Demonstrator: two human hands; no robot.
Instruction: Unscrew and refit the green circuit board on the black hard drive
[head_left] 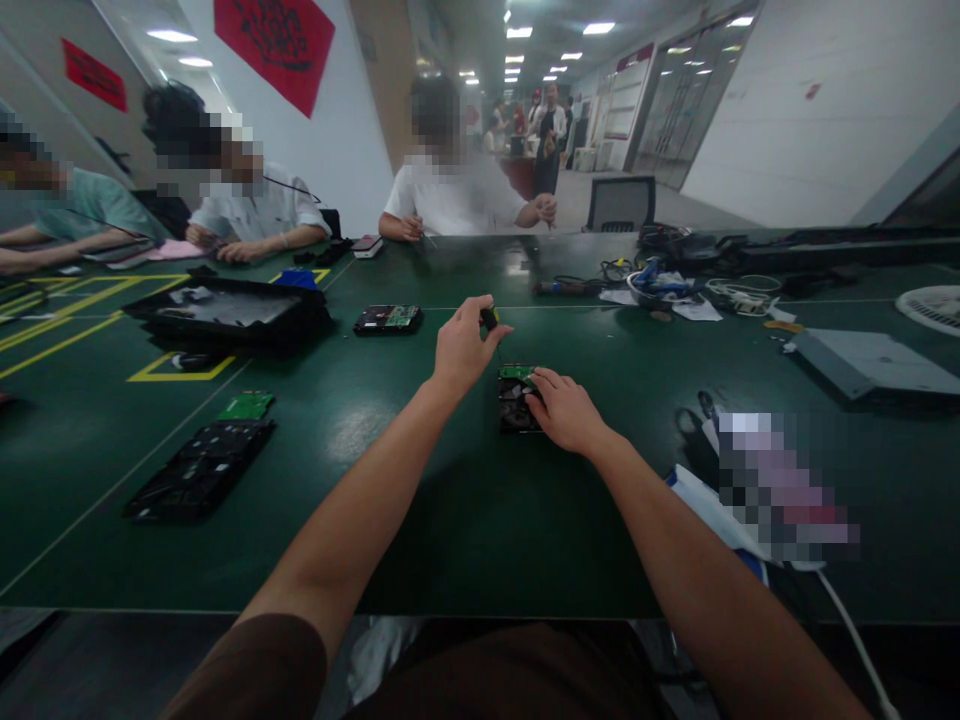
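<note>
In front of me a hard drive (pixel 517 408) lies on the green table, its green circuit board (pixel 516 371) at the far end. My left hand (pixel 466 348) pinches the dark and yellow handle of a screwdriver (pixel 490 319). The screwdriver's thin shaft points down at the board's far edge; whether the tip touches a screw is too small to tell. My right hand (pixel 566 408) grips the drive from the right, with fingers on the board and the thumb nearer me. It hides the drive's right side.
To the left are stacked hard drives (pixel 201 468) with a loose green board (pixel 247 404), and a black tray (pixel 225 308). Another drive (pixel 388 319) lies farther off. Tangled cables (pixel 664 283), a grey metal box (pixel 874 365) and a fan (pixel 934 308) are right. Several people sit across.
</note>
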